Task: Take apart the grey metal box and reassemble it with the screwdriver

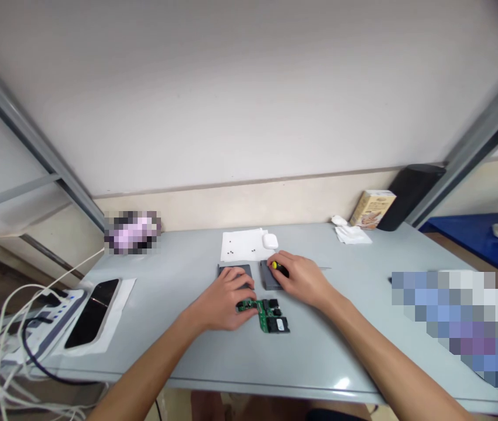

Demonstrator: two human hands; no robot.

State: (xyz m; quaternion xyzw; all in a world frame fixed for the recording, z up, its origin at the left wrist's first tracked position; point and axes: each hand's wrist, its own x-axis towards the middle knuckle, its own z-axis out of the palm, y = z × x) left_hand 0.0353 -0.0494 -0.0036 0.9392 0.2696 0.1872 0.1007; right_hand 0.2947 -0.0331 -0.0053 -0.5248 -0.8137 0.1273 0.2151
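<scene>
"How's the room?"
"Grey surface (pixel 187 356) against a pale wall (pixel 231 88); phone (pixel 93 313) left, carton (pixel 374 209) far right, paper (pixel 240 245) beyond the hands."
"And those?"
"Left hand (pixel 229 298) half curled, partly hiding the green circuit board (pixel 263 318) mid-surface; I can't tell whether it grips. Right hand (pixel 299 278) closed round a yellow-ended tool (pixel 279 268), over a dark case (pixel 270 282)."

**Reaching in with both bare forearms**

Holds the left hand (pixel 229 298) palm down, fingers curved and thumb apart below them. Curls the right hand (pixel 300 278) into a grip, knuckles upward. Angles both forearms inward.
</scene>
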